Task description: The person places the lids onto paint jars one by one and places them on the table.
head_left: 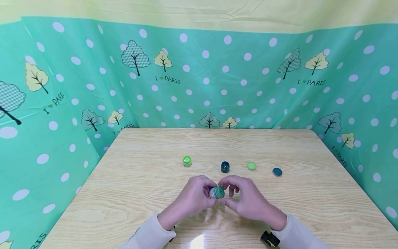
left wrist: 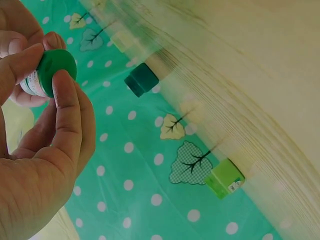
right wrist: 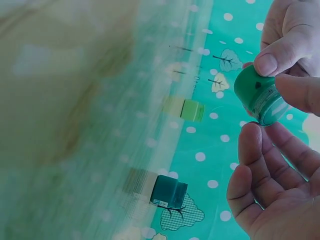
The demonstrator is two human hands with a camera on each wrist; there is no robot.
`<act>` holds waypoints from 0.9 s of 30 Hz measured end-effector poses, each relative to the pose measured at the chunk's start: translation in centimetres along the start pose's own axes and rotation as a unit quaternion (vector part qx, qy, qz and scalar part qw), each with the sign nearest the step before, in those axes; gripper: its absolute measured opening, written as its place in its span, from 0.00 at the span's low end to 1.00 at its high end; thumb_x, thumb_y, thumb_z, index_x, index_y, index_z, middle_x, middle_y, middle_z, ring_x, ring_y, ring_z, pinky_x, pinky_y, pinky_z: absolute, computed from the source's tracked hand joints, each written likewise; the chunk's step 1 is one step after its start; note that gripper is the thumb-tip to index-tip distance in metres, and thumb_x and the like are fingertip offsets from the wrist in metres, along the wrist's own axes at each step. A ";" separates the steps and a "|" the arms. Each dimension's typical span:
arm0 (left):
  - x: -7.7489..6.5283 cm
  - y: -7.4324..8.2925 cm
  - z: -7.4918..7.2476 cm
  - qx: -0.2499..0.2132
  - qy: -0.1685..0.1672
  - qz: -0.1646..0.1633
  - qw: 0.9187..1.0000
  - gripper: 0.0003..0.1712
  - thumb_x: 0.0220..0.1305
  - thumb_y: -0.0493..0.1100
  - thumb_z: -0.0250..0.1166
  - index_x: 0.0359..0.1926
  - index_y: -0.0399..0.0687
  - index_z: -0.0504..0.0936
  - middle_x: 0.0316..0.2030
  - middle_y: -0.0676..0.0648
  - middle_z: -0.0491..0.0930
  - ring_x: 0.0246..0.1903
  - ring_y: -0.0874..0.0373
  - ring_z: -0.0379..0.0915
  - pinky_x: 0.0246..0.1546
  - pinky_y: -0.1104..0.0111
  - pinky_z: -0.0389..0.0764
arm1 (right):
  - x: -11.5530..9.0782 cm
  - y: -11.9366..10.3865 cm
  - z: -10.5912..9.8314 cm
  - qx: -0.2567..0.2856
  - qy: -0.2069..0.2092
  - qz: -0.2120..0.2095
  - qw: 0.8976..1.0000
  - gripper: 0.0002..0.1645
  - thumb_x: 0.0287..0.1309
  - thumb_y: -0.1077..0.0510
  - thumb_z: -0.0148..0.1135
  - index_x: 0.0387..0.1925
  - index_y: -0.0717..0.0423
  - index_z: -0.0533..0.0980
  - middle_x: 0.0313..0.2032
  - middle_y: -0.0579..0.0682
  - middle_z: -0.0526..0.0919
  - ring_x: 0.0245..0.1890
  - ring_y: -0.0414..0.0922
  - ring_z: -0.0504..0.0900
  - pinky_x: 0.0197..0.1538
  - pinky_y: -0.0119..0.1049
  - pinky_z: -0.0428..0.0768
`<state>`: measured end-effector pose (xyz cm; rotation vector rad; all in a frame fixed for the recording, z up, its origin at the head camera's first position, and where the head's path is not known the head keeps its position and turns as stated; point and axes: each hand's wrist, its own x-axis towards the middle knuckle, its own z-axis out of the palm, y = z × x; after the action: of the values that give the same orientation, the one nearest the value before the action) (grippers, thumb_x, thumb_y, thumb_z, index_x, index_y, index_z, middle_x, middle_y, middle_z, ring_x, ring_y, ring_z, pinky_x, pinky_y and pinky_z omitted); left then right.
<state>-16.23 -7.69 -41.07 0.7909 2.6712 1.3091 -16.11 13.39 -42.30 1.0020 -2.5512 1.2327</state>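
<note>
A small green paint jar (head_left: 219,192) with a printed label is tilted between the two hands, above the table. My left hand (head_left: 194,195) grips it with thumb and fingers, near the label side. From the other side my right hand (head_left: 245,197) has thumb and forefinger at the jar's edge, with the remaining fingers loosely bent and apart from it. In the right wrist view, the left thumb presses on the green part of the jar (right wrist: 247,85). Whether a lid is on this jar cannot be told.
Beyond the hands, a light-green jar (head_left: 187,161) and a dark-teal jar (head_left: 225,167) stand on the wooden table (head_left: 140,186). To their right lie a light-green lid (head_left: 251,166) and a dark-teal lid (head_left: 277,172). A dotted curtain (head_left: 174,86) hangs behind the table.
</note>
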 end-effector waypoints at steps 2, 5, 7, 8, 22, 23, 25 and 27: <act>0.0 0.0 0.0 -0.004 0.000 0.000 1.000 0.14 0.44 0.31 0.73 0.36 0.42 0.84 0.31 0.54 0.77 0.27 0.66 0.75 0.28 0.77 0.79 | 0.0 0.0 0.1 0.001 0.004 -0.004 1.000 0.23 0.46 0.58 0.75 0.46 0.45 0.77 0.36 0.34 0.80 0.27 0.37 0.77 0.32 0.37 0.76; 0.0 0.0 0.1 -0.006 0.000 -0.001 1.000 0.14 0.44 0.32 0.73 0.36 0.42 0.84 0.31 0.55 0.77 0.27 0.66 0.75 0.28 0.78 0.79 | 0.0 0.0 0.1 0.003 0.007 -0.004 1.000 0.22 0.46 0.58 0.74 0.44 0.43 0.78 0.35 0.35 0.80 0.26 0.37 0.77 0.31 0.37 0.76; 0.0 0.0 0.1 -0.007 0.001 -0.001 1.000 0.14 0.44 0.32 0.73 0.36 0.42 0.84 0.31 0.55 0.77 0.27 0.66 0.75 0.28 0.78 0.79 | 0.0 0.0 0.2 0.003 0.010 -0.002 1.000 0.19 0.48 0.55 0.74 0.43 0.42 0.78 0.34 0.35 0.80 0.26 0.37 0.76 0.30 0.37 0.75; 0.0 0.0 0.1 -0.007 0.001 -0.001 1.000 0.14 0.44 0.32 0.73 0.36 0.42 0.84 0.31 0.55 0.77 0.27 0.66 0.75 0.28 0.78 0.79 | 0.0 0.0 0.2 0.003 0.011 -0.001 1.000 0.18 0.48 0.54 0.74 0.43 0.42 0.78 0.33 0.35 0.81 0.25 0.36 0.76 0.30 0.37 0.75; 0.1 0.0 0.2 0.004 0.003 0.004 1.000 0.13 0.45 0.36 0.74 0.36 0.43 0.85 0.30 0.56 0.78 0.26 0.66 0.75 0.28 0.78 0.78 | 0.2 -0.2 0.6 -0.016 0.028 0.050 0.998 0.12 0.50 0.40 0.69 0.28 0.39 0.78 0.22 0.34 0.75 0.20 0.35 0.73 0.21 0.29 0.74; 0.1 0.0 0.2 0.004 0.002 0.005 1.000 0.12 0.45 0.36 0.74 0.35 0.43 0.85 0.30 0.56 0.79 0.26 0.66 0.75 0.28 0.78 0.78 | 0.2 -0.2 0.6 -0.018 0.030 0.053 0.998 0.12 0.50 0.39 0.69 0.27 0.39 0.78 0.21 0.34 0.75 0.19 0.34 0.72 0.21 0.28 0.73; 0.1 0.0 0.2 0.006 0.002 0.009 1.000 0.12 0.46 0.36 0.73 0.35 0.44 0.85 0.30 0.56 0.79 0.26 0.66 0.75 0.28 0.78 0.78 | 0.2 -0.2 0.6 -0.020 0.030 0.058 0.998 0.13 0.50 0.38 0.68 0.26 0.38 0.77 0.19 0.34 0.74 0.18 0.33 0.70 0.19 0.28 0.72; 0.1 0.0 0.3 0.007 0.002 0.014 1.000 0.11 0.46 0.35 0.73 0.34 0.44 0.85 0.29 0.56 0.79 0.26 0.66 0.76 0.28 0.78 0.78 | 0.2 -0.2 0.5 -0.021 0.029 0.066 0.997 0.13 0.50 0.37 0.67 0.24 0.37 0.76 0.18 0.34 0.74 0.17 0.33 0.69 0.19 0.27 0.71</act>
<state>-16.23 -7.43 -41.18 0.8304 2.6852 1.3019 -16.07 12.83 -42.46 0.7896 -2.6228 1.2141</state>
